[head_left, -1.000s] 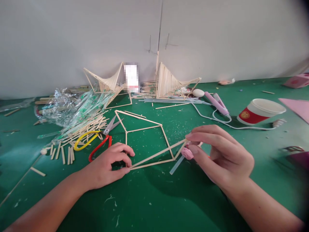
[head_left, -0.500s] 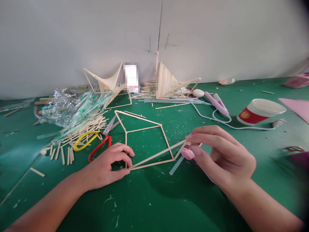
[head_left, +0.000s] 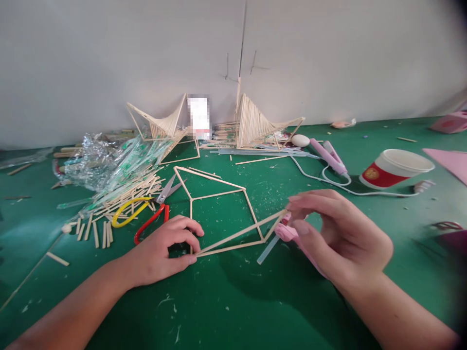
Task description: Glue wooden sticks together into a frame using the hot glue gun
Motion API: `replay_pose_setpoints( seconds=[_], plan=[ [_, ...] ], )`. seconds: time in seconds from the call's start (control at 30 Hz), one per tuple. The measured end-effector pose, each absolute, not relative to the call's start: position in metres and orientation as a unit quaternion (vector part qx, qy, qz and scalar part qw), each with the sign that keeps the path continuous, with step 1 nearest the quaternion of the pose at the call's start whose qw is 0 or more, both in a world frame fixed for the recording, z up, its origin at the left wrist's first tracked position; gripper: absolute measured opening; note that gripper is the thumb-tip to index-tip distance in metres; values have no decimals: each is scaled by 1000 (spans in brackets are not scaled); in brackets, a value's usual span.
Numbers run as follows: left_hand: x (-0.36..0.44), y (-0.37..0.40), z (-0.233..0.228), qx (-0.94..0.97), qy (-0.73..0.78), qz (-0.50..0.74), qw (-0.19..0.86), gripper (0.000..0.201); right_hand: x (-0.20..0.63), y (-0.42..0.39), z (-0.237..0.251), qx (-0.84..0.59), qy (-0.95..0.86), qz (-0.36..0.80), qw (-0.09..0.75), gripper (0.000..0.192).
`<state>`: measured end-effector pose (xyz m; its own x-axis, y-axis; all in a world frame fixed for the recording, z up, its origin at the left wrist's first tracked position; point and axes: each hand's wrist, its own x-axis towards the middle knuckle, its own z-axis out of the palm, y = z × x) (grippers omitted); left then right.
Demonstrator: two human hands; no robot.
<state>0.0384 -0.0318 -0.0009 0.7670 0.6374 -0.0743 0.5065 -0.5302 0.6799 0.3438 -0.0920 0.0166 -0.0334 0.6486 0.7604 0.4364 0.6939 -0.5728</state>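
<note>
The stick frame (head_left: 219,209) lies on the green table (head_left: 233,301) between the two hands; the left hand (head_left: 164,253) pinches its near-left corner, thumb and fingers closed on the joint and pressing it to the table; the right hand (head_left: 339,238) holds the frame's right corner stick between fingertips, fingers together, and seems also to grip a pink glue gun (head_left: 292,234), though the palm hides most of it; a clear glue stick (head_left: 268,249) juts from beneath that hand; scissors (head_left: 146,211) lie just left of the frame beside a heap of sticks (head_left: 120,194); a paper cup (head_left: 396,167) lies tipped at the far right.
</note>
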Motion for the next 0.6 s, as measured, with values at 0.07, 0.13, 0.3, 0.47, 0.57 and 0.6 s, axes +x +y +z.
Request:
replay_pose_setpoints(
  seconds=[0.07, 0.13, 0.3, 0.47, 0.57, 0.6],
  plan=[
    [37, -31, -1, 871, 320, 100, 359, 13, 344, -92, 15, -377, -708, 96, 589, 48],
    [35, -29, -1, 873, 312, 108, 360, 19, 344, -91, 14, -377, -707, 91, 592, 47],
    [30, -24, 1, 877, 310, 89, 357, 24, 343, -90, 15, -385, -695, 92, 601, 43],
    [23, -22, 4, 882, 304, 62, 356, 15, 342, -91, 15, -401, -681, 85, 607, 39],
    [22, -21, 4, 881, 304, 57, 359, 11, 341, -91, 16, -406, -677, 82, 608, 38],
    [22, -20, 4, 880, 305, 58, 358, 10, 341, -91, 16, -408, -676, 82, 608, 38]
  ],
)
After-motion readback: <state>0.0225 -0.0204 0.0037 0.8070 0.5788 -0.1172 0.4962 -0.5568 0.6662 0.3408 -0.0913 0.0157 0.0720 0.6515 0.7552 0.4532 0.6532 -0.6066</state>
